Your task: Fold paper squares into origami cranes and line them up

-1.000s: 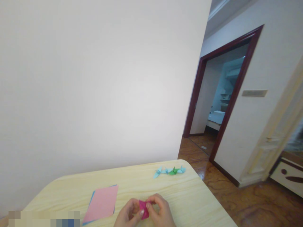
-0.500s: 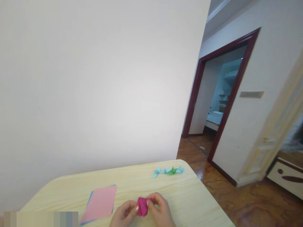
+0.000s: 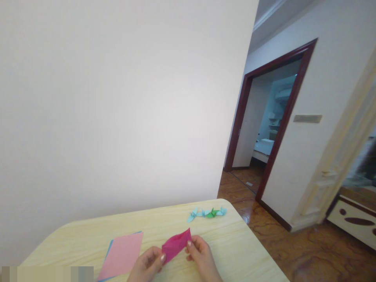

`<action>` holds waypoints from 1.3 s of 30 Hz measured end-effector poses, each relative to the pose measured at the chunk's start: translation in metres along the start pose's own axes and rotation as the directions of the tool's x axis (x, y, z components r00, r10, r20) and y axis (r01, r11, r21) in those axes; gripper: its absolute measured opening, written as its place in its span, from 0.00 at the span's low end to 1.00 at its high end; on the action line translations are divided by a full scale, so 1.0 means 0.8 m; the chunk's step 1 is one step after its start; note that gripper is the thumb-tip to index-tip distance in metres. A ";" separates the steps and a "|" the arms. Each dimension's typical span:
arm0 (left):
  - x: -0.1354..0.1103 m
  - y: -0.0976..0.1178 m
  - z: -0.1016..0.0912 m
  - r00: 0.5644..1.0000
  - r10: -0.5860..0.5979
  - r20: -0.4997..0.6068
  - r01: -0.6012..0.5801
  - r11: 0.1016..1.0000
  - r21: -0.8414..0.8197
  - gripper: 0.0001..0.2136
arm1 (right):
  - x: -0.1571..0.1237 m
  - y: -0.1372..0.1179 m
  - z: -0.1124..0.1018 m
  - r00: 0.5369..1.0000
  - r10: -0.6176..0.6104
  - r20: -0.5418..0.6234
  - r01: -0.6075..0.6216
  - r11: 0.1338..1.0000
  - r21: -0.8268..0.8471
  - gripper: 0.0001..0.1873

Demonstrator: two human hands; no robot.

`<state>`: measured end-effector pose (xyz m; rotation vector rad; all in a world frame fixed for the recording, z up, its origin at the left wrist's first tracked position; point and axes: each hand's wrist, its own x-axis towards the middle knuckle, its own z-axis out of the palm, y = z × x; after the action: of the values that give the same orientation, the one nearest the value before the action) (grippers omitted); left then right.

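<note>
A creased piece of magenta origami paper [image 3: 176, 245] is held up above the table between my two hands. My left hand [image 3: 149, 263] pinches its lower left corner between thumb and fingers. At the right edge, my right hand [image 3: 201, 255] grips it the same way, thumb on the near side. The paper is spread into a slanted, elongated shape with a pointed upper right tip. Left of my hands lies a stack of pink paper [image 3: 122, 254], with blue edges showing from beneath it.
Several folded paper cranes, light blue ones and a green crane [image 3: 212, 213], stand in a row near the back right of the wooden table [image 3: 85, 239]. A white wall [image 3: 132, 117] rises behind the table. A doorway with a dark red frame [image 3: 282, 129] is at right.
The magenta paper has gone from a compact folded bundle to a wider, opened shape. My hands have moved apart, the left one leftward. The view has shifted slightly.
</note>
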<state>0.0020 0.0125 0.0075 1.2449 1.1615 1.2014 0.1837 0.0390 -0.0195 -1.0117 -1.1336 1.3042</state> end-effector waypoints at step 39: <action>0.003 0.004 -0.018 0.941 -0.227 -0.253 0.049 0.826 -0.561 0.19 | 0.000 -0.045 0.035 0.715 -0.366 0.595 0.695 0.281 -0.662 0.24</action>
<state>-0.0123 0.0155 0.0108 0.5349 0.9991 1.5171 0.1633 0.0356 0.0211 -0.9135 -2.3100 0.2141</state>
